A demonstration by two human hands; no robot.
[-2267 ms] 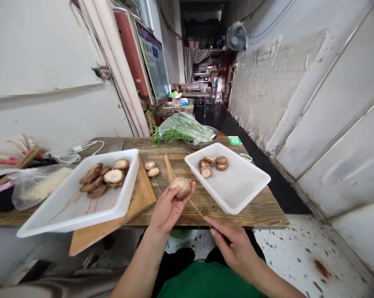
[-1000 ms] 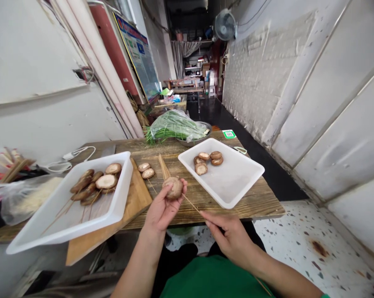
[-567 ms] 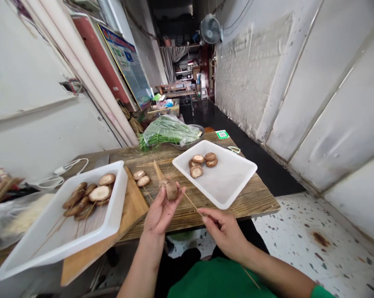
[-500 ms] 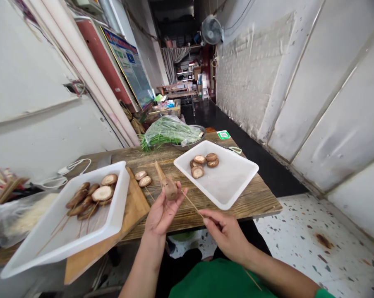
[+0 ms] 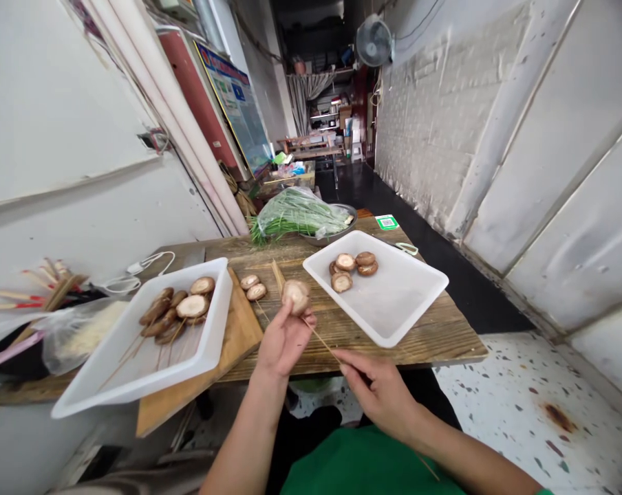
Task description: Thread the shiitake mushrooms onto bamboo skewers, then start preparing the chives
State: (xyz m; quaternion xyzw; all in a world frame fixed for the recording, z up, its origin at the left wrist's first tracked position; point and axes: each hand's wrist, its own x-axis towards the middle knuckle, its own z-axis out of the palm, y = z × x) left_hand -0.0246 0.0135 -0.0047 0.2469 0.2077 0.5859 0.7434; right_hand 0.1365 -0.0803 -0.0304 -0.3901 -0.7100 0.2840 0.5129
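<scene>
My left hand [image 5: 286, 338] is closed round a brown mushroom [image 5: 296, 296], held up over the front of the table. In my right hand [image 5: 373, 385] a thin wooden skewer [image 5: 320, 337] is pinched; it points up to the left and its tip meets the mushroom or lies just behind my fingers, I cannot tell which. Two mushrooms [image 5: 256, 291] lie on the wood left of my left hand, one with a skewer. The right white tray [image 5: 393, 331] holds several loose mushrooms [image 5: 341, 281]. In the left white tray [image 5: 215, 337] are several skewered mushrooms [image 5: 192, 306].
A wooden board [image 5: 239, 337] sits partly under the left tray. More skewers [image 5: 277, 275] lie behind my left hand. Bagged green vegetables [image 5: 298, 212] rest on a metal bowl at the back, with scissors [image 5: 406, 248] nearby. A plastic bag [image 5: 91, 333] stands far left.
The mushroom in my left hand has turned, showing a paler, rounder side. My right hand keeps its pinch on the skewer. The whole view has shifted, so the scene sits further right.
</scene>
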